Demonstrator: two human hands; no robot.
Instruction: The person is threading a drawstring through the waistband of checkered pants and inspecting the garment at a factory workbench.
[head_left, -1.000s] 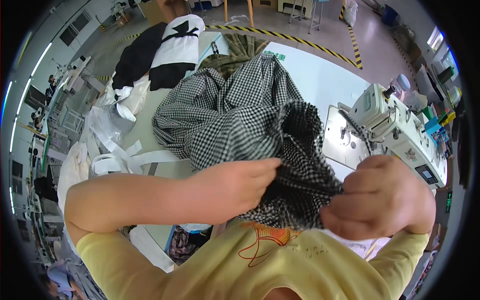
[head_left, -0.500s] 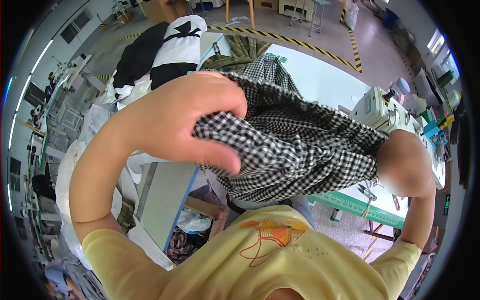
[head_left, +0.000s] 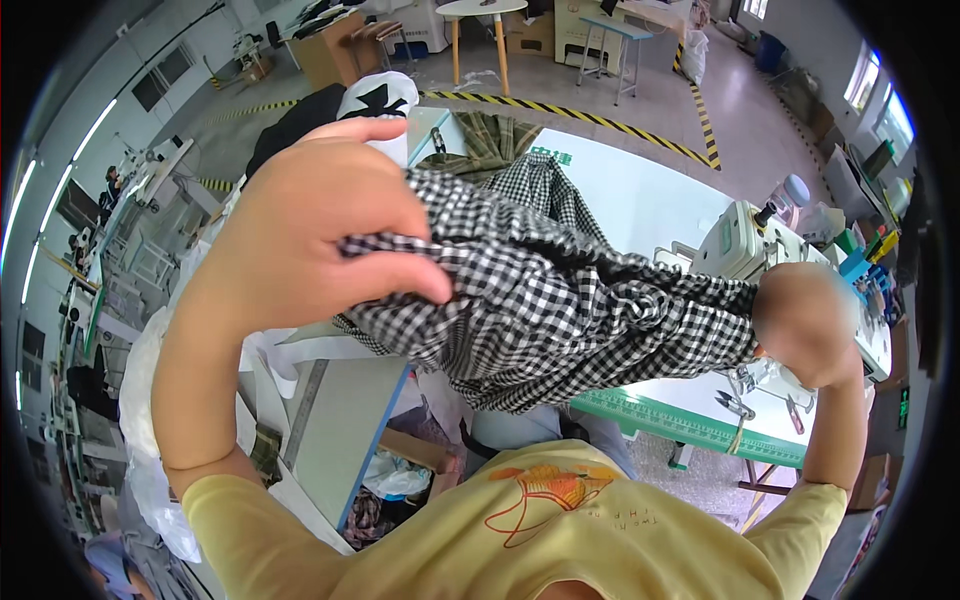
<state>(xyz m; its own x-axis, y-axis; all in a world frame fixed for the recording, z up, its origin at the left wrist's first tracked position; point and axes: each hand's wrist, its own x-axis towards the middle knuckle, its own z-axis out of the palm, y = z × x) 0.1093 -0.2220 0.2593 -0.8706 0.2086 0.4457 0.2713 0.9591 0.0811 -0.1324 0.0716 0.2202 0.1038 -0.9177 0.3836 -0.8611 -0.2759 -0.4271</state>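
A black-and-white checked cloth garment (head_left: 540, 310) with a ruffled, gathered upper edge is stretched between my hands in front of my body. Its left end is pinched by my left hand (head_left: 330, 215), thumb below and fingers above. My right hand (head_left: 805, 325) is closed round the other end, though a blur covers much of it. The cloth sags in folds between them, over the near edge of the white table. More checked cloth (head_left: 545, 185) lies on the table just behind, next to a green-brown plaid cloth (head_left: 490, 135).
A white sewing machine (head_left: 735, 240) stands on the table (head_left: 660, 190) at right. Near my right hand lie snips (head_left: 735, 405). Black and white cloth (head_left: 375, 100) is heaped behind my left hand. At lower left, a grey board (head_left: 345, 420) sits above a cardboard box (head_left: 415, 450).
My left hand has moved left and a little down, drawing the garment longer. The opening along its upper edge has narrowed. My right hand stays near the same place.
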